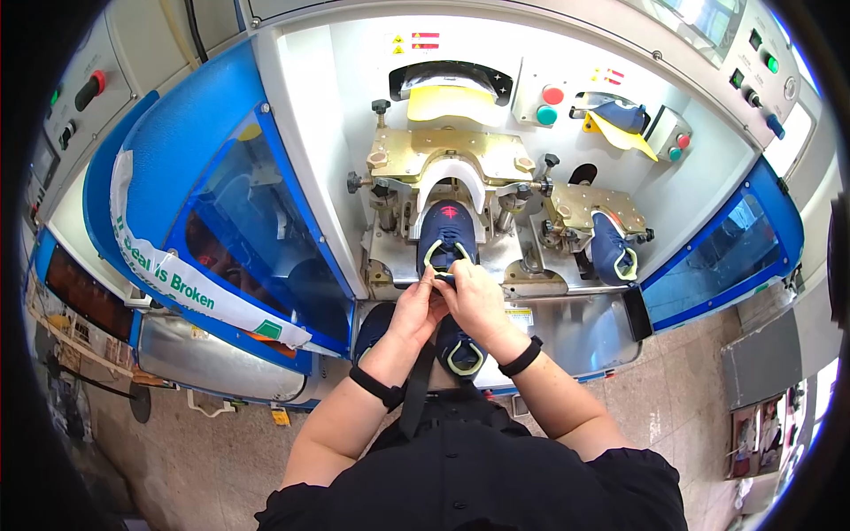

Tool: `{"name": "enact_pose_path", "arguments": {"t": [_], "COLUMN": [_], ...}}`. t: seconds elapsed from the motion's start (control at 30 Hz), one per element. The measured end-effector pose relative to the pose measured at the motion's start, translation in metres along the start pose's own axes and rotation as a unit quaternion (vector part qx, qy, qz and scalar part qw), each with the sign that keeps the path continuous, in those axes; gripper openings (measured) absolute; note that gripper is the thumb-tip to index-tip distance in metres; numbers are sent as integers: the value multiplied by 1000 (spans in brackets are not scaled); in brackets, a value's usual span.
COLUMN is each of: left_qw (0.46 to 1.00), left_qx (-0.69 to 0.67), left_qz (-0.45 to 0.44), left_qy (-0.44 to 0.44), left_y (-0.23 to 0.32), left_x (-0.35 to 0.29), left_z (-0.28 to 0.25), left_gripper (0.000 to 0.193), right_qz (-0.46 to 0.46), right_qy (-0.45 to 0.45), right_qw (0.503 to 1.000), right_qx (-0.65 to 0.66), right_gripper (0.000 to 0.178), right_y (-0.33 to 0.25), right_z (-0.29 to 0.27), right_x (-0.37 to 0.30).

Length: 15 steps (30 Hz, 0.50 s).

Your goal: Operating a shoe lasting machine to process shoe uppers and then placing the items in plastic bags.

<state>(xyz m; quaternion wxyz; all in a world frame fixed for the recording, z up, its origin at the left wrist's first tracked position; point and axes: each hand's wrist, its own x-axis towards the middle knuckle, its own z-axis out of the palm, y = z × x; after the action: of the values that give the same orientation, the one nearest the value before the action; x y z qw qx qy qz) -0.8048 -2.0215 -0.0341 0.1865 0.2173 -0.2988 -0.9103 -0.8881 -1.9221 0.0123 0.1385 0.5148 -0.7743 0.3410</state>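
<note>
Navy shoe upper [446, 237] with its lime-edged collar sits toe-first in the middle station of the shoe-forming machine [310, 133], tucked under the white curved clamp [453, 173] and brass plates. Both hands meet at its heel opening: the left hand [416, 310] pinches the collar rim with thumb and forefinger pressed together, and the right hand [476, 296] does the same just beside it, fingers closed on the same rim. By its look the upper is light, soft fabric that would fold under pressure, so the bound collar edge and heel seem the soundest places to hold; it should not be slippery. Room is tight ahead and to both sides, where metal posts and knobs stand close. Open space lies only back toward the body, where a second navy shoe [460, 350] lies below the wrists. A third shoe [611, 248] sits in the right-hand station, well apart.
</note>
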Motion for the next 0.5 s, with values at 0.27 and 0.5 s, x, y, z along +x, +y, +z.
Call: {"name": "enact_pose_path", "arguments": {"t": [0.27,0.5], "left_qw": [1000,998], "left_qx": [13,26], "left_qz": [1,14], "left_qy": [23,52], "left_y": [5,5], "left_x": [-3,-3], "left_z": [8,13], "left_gripper": [35,36], "right_qz": [43,-42], "right_qy": [-45,57], "right_qw": [998,996], "right_qx": [9,56], "right_gripper": [27,44], "right_y": [-9,-7], "right_z": [-12,-28], "right_x": [5,25]}}
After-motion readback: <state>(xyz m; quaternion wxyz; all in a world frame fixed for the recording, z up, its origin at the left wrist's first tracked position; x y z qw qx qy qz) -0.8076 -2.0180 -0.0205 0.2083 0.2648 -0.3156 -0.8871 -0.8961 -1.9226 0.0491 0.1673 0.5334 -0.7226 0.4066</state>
